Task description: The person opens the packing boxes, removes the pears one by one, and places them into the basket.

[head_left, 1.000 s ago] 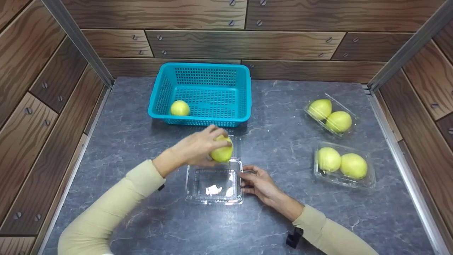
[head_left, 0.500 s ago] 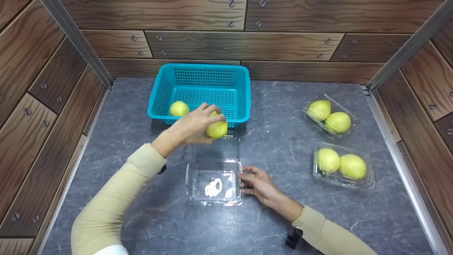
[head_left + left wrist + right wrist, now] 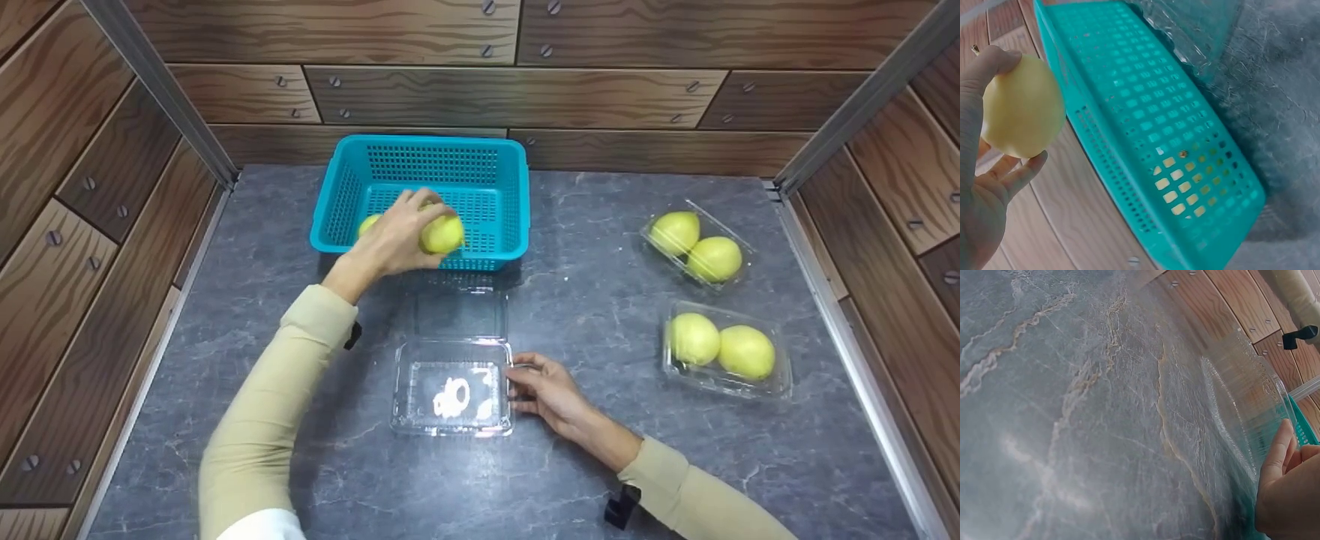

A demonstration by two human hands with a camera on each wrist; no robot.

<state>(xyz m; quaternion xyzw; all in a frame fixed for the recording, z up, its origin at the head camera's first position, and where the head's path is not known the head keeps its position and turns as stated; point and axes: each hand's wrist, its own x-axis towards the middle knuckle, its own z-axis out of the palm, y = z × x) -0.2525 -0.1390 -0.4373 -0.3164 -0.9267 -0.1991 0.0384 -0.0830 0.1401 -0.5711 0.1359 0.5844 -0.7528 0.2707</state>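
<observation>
My left hand (image 3: 401, 232) holds a round yellow fruit (image 3: 442, 234) over the front part of the teal basket (image 3: 517, 202). In the left wrist view, thumb and fingers curl round the fruit (image 3: 1024, 107), which shows a short stem. A second yellow fruit (image 3: 367, 225) lies inside the basket, mostly hidden behind the left hand. My right hand (image 3: 551, 390) grips the right rim of a clear plastic clamshell box (image 3: 454, 427). The box stands unfolded with its lid (image 3: 459, 315) toward the basket, and only glare shows inside it.
To the right, two clear boxes, a far one (image 3: 701, 277) and a nearer one (image 3: 727, 386), hold two yellow fruits each. Wood-patterned panels (image 3: 517, 97) and metal rails surround the grey marbled tabletop (image 3: 600, 247).
My left hand has carried the fruit away from the clamshell box, up and slightly left, to over the basket. My right hand has stayed at the box's rim.
</observation>
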